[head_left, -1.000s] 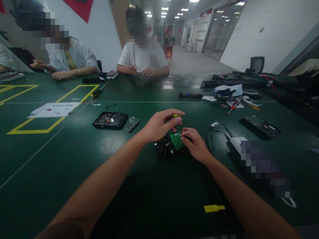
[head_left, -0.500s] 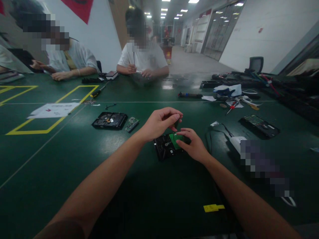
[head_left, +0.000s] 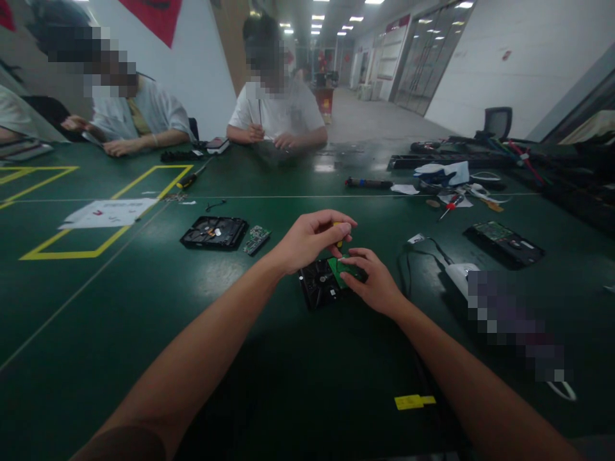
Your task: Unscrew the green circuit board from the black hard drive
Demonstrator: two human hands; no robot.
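A black hard drive [head_left: 318, 286] lies on the green table [head_left: 144, 301] in front of me, with a green circuit board [head_left: 340, 267] on top. My left hand [head_left: 307, 240] is curled round a yellow-and-black screwdriver handle [head_left: 339, 230] held upright over the board. My right hand [head_left: 372, 282] rests on the drive's right side, its fingertips pressed on the circuit board.
A second opened hard drive [head_left: 214, 232] and a small loose board [head_left: 256, 239] lie to the left. Another drive [head_left: 507, 242], cables and tools sit at the right. A yellow tag [head_left: 414, 401] lies near me. Two people sit across the table. Papers [head_left: 108, 212] lie in a yellow-taped square.
My left hand has turned slightly on the screwdriver, so the yellow handle shows again between its fingers. My right hand has slid a little left across the board.
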